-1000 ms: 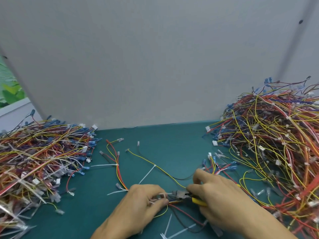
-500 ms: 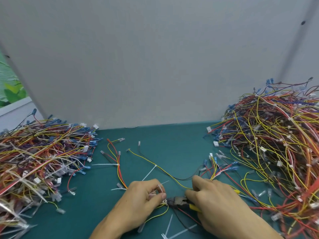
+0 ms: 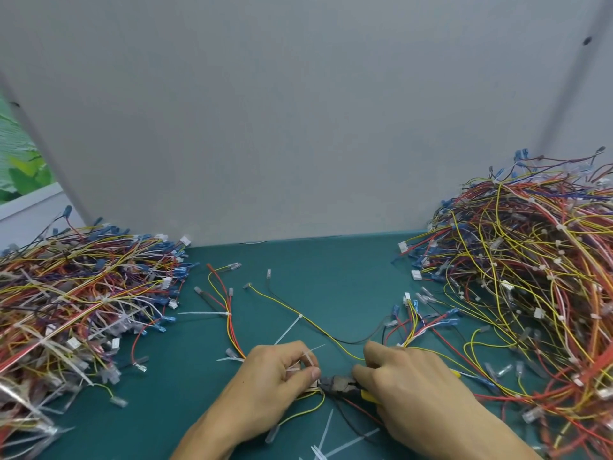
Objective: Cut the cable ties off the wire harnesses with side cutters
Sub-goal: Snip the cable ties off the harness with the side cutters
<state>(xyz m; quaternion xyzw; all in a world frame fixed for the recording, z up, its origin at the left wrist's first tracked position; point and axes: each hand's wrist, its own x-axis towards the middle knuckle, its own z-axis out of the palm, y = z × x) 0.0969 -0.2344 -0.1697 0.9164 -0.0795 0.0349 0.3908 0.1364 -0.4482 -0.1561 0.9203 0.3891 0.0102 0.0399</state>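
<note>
Between hands point(image 3: 272, 383) point(image 3: 411, 390), side cutters point(image 3: 338, 384) touch harness point(image 3: 311, 394)

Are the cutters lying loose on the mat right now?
No, the right hand grips the cutters by their yellow handles, nose at the wires the left hand pinches.

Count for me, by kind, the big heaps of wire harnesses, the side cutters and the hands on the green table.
Heaps of wire harnesses: 2, the left heap and the right heap
Side cutters: 1
Hands: 2, the left hand and the right hand
Total: 5
</note>
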